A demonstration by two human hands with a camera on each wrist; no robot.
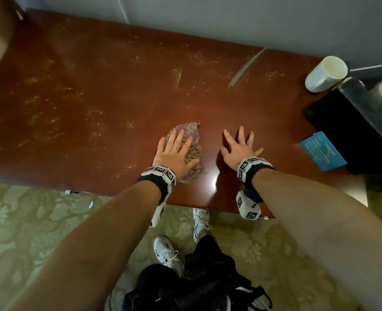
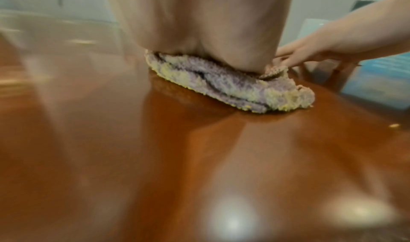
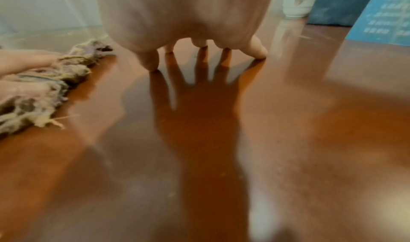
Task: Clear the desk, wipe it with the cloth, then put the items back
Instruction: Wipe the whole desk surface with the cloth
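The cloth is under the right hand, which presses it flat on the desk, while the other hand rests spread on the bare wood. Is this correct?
Not quite: the head view shows the left hand pressing the cloth flat on the desk; the right hand rests spread on bare wood.

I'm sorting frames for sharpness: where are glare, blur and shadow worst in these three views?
Head view: sharp, one glare spot on the glossy reddish-brown wooden desk by the near edge. Left wrist view: near desk blurred with bright glare patches; the purple-and-yellow patterned cloth is sharpest. Right wrist view: soft throughout, the right hand casts a dark fingered shadow.
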